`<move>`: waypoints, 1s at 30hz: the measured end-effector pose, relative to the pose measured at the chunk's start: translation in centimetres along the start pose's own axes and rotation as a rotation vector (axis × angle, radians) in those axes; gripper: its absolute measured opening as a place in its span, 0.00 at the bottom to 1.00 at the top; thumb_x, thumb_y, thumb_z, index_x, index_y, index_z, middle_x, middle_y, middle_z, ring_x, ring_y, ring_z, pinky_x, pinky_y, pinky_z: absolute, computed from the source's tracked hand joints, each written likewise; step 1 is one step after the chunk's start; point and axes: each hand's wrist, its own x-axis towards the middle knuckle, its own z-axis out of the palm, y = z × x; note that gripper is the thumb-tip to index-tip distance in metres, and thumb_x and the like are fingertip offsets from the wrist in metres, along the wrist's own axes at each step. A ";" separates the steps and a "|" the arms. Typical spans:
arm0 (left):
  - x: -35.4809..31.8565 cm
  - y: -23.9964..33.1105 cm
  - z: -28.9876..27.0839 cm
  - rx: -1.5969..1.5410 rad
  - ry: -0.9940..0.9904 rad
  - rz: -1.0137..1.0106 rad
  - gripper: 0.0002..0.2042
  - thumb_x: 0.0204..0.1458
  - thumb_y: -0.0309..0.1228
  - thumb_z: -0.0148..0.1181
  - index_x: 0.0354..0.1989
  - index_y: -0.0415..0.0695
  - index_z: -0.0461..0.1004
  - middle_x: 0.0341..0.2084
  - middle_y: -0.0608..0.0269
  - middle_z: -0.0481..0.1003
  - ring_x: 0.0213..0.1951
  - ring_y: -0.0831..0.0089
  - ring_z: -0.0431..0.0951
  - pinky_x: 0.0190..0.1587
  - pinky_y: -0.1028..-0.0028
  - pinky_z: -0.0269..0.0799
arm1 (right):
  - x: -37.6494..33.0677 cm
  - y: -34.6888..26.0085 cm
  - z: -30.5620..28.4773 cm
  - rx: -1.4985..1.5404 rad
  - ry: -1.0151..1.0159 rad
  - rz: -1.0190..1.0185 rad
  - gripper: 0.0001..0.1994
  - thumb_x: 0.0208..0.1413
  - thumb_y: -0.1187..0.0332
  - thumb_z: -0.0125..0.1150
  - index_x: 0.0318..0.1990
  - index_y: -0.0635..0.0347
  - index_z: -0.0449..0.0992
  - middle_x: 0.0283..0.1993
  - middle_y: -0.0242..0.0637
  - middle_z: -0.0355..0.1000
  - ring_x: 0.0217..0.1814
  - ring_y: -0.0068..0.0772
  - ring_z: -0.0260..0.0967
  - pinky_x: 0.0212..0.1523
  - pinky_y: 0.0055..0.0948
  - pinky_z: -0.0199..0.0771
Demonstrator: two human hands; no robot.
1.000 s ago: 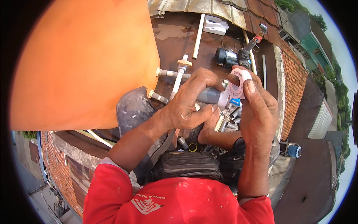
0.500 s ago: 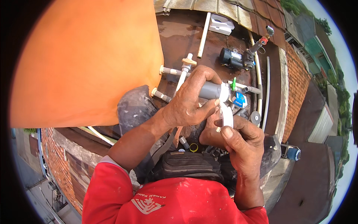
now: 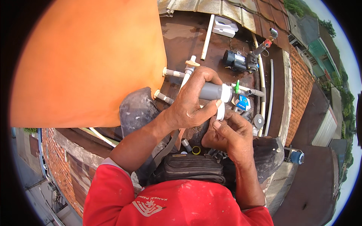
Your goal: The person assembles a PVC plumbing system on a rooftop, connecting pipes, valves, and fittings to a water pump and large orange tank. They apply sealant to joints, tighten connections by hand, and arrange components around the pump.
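My left hand point(image 3: 188, 103) is wrapped round a grey plastic pipe fitting point(image 3: 210, 91), its thumb stretched toward the fitting's right end. White thread seal tape point(image 3: 226, 93) is wound round that end. Just below it, the fingers and thumb of my right hand point(image 3: 239, 135) pinch a white roll of seal tape point(image 3: 220, 112). The roll hangs close under the wrapped end, near my left thumb tip. My fingers hide part of both the fitting and the roll.
A large orange tank point(image 3: 90, 64) fills the left, with pipe stubs and a valve point(image 3: 192, 63) beside it. Beyond my hands are a black pump point(image 3: 235, 60), a green-handled valve point(image 3: 237, 87), a blue box point(image 3: 242, 103) and long pipes. A black bag point(image 3: 190, 168) lies at my waist.
My right hand has moved left and slightly up with the tape roll, bringing it nearer the fitting. The visible stretch of tape between them has shortened. My left hand keeps its hold.
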 end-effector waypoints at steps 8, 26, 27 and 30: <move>0.5 0.3 0.1 0.026 -0.055 0.099 0.24 0.50 0.24 0.67 0.57 0.36 0.71 0.51 0.50 0.72 0.55 0.55 0.75 0.62 0.58 0.72 | 1.3 -6.8 1.8 0.146 0.059 -0.433 0.17 0.71 0.63 0.73 0.57 0.69 0.88 0.48 0.38 0.84 0.51 0.25 0.77 0.62 0.32 0.73; 0.5 0.4 0.3 0.033 -0.052 0.118 0.22 0.51 0.21 0.63 0.57 0.36 0.71 0.50 0.51 0.72 0.54 0.56 0.75 0.62 0.58 0.72 | 0.4 -6.9 2.2 0.135 0.085 -0.387 0.17 0.71 0.64 0.73 0.58 0.68 0.88 0.48 0.35 0.85 0.53 0.25 0.76 0.60 0.31 0.72; 0.7 0.7 0.5 0.013 -0.051 0.120 0.22 0.51 0.21 0.63 0.57 0.36 0.71 0.50 0.51 0.71 0.54 0.56 0.75 0.62 0.58 0.72 | 1.9 -7.2 2.2 0.155 0.134 -0.448 0.17 0.72 0.61 0.71 0.58 0.67 0.88 0.51 0.35 0.86 0.57 0.27 0.76 0.60 0.32 0.72; 0.9 1.2 0.4 -0.012 -0.026 0.128 0.22 0.51 0.22 0.63 0.57 0.37 0.71 0.50 0.52 0.71 0.54 0.58 0.74 0.62 0.59 0.72 | 5.7 -5.8 -0.1 0.143 0.143 -0.328 0.19 0.74 0.57 0.68 0.58 0.64 0.89 0.53 0.35 0.86 0.57 0.28 0.77 0.60 0.33 0.73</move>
